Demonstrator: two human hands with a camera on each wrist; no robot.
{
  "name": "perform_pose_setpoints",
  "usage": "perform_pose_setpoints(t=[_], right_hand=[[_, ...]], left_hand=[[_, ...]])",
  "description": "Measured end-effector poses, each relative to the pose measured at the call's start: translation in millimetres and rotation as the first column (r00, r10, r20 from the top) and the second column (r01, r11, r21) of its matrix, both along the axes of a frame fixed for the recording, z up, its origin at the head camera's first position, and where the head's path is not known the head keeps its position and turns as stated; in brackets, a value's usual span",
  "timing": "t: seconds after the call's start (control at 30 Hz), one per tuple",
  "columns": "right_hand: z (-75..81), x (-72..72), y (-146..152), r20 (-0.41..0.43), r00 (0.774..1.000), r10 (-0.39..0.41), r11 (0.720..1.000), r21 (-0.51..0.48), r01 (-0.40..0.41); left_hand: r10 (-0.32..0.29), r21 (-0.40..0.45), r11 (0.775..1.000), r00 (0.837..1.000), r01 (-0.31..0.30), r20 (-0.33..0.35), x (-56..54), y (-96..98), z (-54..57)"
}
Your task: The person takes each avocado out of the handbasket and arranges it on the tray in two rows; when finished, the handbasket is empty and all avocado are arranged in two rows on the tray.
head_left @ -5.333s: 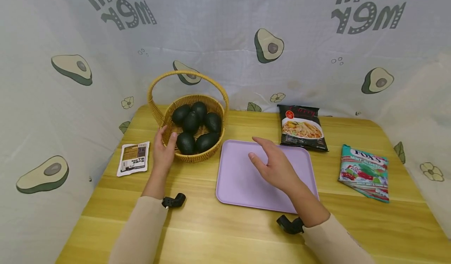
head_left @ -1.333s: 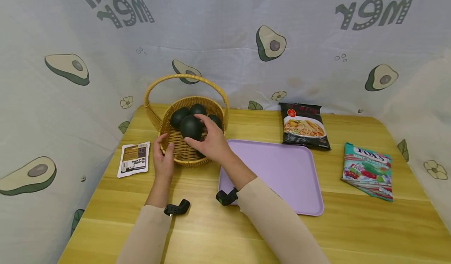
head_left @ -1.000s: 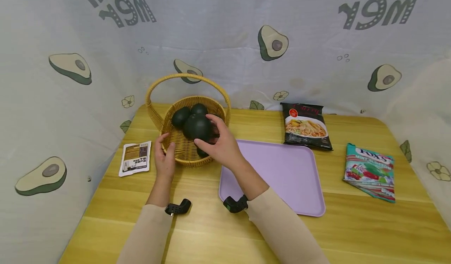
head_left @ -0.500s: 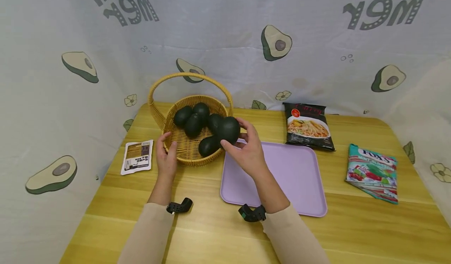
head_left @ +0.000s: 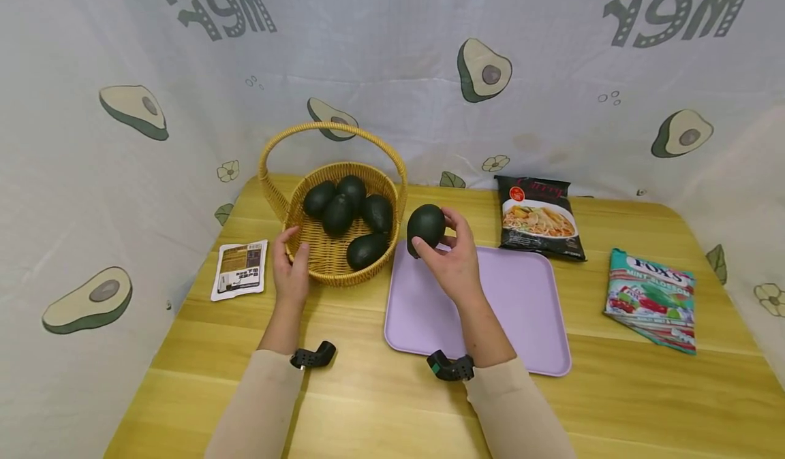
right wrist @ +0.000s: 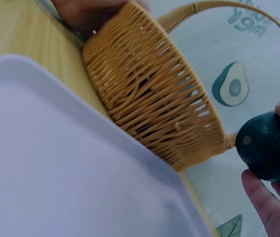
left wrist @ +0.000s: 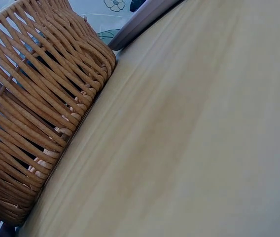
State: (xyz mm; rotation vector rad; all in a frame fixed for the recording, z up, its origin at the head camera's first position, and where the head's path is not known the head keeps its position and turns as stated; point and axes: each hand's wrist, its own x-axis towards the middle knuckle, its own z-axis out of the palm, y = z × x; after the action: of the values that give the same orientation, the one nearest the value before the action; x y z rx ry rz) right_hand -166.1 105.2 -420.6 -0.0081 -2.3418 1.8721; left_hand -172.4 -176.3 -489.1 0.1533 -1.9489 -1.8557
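My right hand pinches a dark green avocado between thumb and fingers, above the back left corner of the lilac tray. The right wrist view shows the same avocado held up beside the basket, its stem spot facing the camera. With thumb inside and fingers outside, my left hand holds the near left rim of a yellow wicker basket. Several avocados lie in the basket, most toward the back and right. In the left wrist view the basket's wall fills the left side.
A black noodle packet lies behind the tray, touching its back edge. On the right is a teal candy bag; on the left, a small white-and-brown pouch. A tall arched handle rises over the basket. An avocado-print curtain hangs behind the table.
The right hand came from over the tray to the basket, took an avocado, lifted it and brought it right, over the tray's corner. The left hand stayed at the basket rim.
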Motion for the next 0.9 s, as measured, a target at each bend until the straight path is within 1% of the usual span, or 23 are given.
perform_pose_setpoints(t=[0.17,0.27,0.37,0.53,0.73,0.9], right_hand=[[-14.9,-5.3,1,0.092,0.996,-0.017,0.998,0.069,0.011],[-23.7,-8.7,0,0.145,0.989,0.0,0.995,0.094,-0.014],[-30.1,-10.9,-2,0.178,0.984,0.02,0.992,0.118,-0.042],[-36.0,-13.3,-5,0.186,0.982,0.033,0.983,0.172,-0.065],[-40.7,-13.9,-8,0.193,0.98,0.043,0.965,0.246,-0.091],[-44.0,-13.7,-9,0.187,0.982,0.031,0.955,0.283,-0.084]], left_hand=[[-0.001,0.0,1.0,1.0,0.001,-0.001,0.4,0.7,1.3],[-0.004,0.004,1.0,1.0,0.004,0.008,0.3,0.5,1.0],[-0.008,0.007,1.0,1.0,0.007,0.014,0.0,0.0,0.9],[-0.003,0.008,1.0,1.0,0.003,0.023,-0.3,0.2,1.1],[0.008,-0.003,1.0,1.0,-0.008,0.018,0.1,0.9,2.1],[-0.001,-0.013,1.0,0.999,0.002,0.033,1.1,1.4,2.8]])
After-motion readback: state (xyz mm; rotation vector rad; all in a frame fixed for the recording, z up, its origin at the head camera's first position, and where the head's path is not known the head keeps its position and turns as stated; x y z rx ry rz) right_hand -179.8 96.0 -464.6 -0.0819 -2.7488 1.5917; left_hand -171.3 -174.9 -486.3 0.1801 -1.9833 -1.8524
